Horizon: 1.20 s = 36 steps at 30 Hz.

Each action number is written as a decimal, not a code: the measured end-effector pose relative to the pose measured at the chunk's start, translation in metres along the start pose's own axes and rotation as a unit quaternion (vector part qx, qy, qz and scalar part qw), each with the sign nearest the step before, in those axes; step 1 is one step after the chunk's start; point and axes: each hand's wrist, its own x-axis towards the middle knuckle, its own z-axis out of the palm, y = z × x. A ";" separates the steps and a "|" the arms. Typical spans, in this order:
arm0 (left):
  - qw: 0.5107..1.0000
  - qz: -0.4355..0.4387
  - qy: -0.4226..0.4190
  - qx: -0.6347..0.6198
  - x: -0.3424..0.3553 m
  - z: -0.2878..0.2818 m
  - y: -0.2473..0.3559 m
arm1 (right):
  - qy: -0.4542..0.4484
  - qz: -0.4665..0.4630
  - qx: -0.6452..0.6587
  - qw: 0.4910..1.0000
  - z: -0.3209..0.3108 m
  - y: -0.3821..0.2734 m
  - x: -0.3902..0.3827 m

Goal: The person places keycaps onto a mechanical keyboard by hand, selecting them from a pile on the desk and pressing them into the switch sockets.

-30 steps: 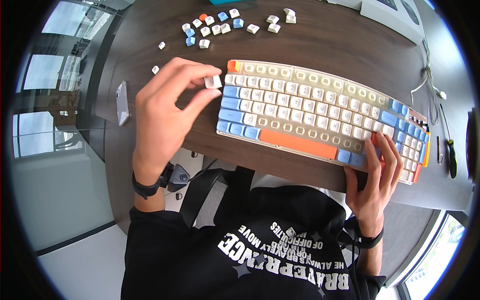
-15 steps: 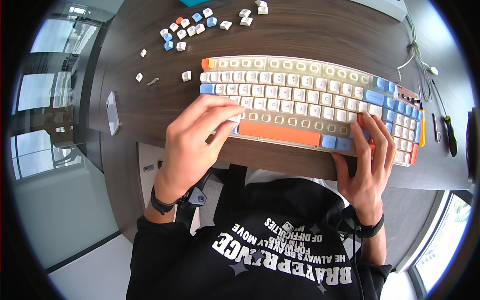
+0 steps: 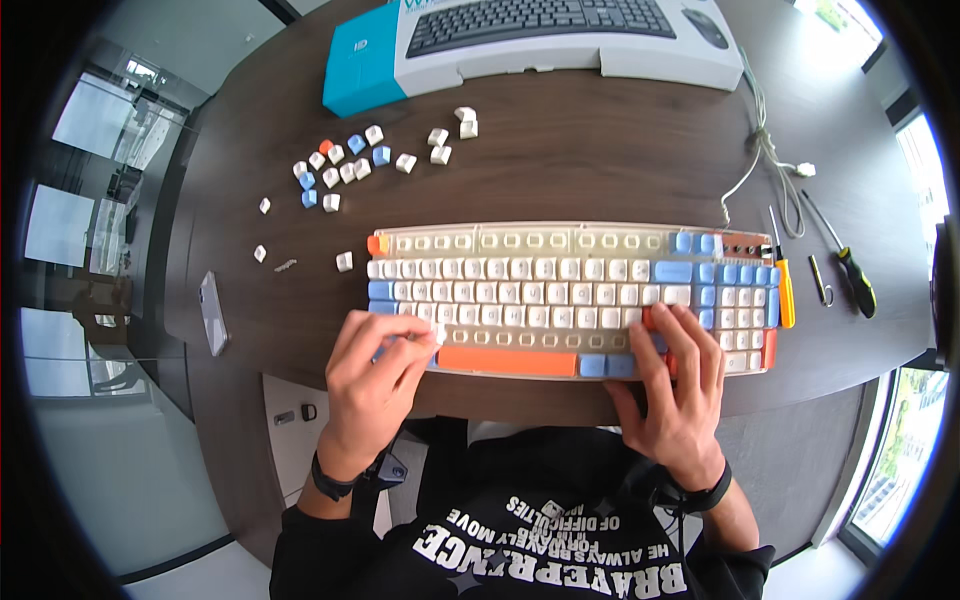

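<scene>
A keyboard [image 3: 525, 294] with white, blue and orange keycaps lies in front of me on the dark wooden table. Its top row and the row above the orange space bar [image 3: 508, 361] show bare switches. At the left end of that lower row, my left hand [image 3: 372, 375] pinches a white keycap [image 3: 438, 331] between thumb and fingertips; whether it touches a switch I cannot tell. My right hand [image 3: 683, 400] rests over the keyboard's right part. Its fingers are apart on the keys near a red keycap, and the thumb lies at the front edge.
Loose white, blue and orange keycaps [image 3: 347, 172] lie scattered at the far left. A teal and white box [image 3: 560, 68] stands at the back. On the right are a coiled cable [image 3: 765, 150], an orange-handled tool [image 3: 786, 292] and a black-and-yellow screwdriver [image 3: 858, 283]. A phone [image 3: 212, 313] lies left.
The view has tilted up, bringing in the box at the back. My left fingertips have shifted slightly toward the lower row's bare switches. My right hand keeps its place on the keyboard.
</scene>
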 end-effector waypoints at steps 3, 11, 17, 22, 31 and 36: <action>1.000 -0.009 -0.013 -0.009 0.002 0.000 -0.001 | 0.007 -0.002 -0.006 1.000 0.001 0.002 -0.001; 1.000 -0.011 -0.017 -0.011 0.004 -0.001 0.003 | 0.012 -0.002 -0.008 1.000 0.000 0.001 0.002; 0.998 0.017 -0.063 -0.013 0.010 -0.008 0.000 | 0.013 -0.001 -0.006 1.000 -0.001 0.000 0.001; 0.998 0.023 -0.065 0.012 0.009 -0.011 0.009 | 0.012 -0.002 -0.002 1.000 0.000 0.000 -0.001; 0.998 0.040 -0.029 0.045 0.002 -0.001 0.009 | 0.019 0.006 0.005 1.000 0.003 0.000 0.004; 0.995 0.045 -0.013 0.089 -0.002 0.006 0.013 | 0.022 0.005 0.002 1.000 0.007 0.001 0.000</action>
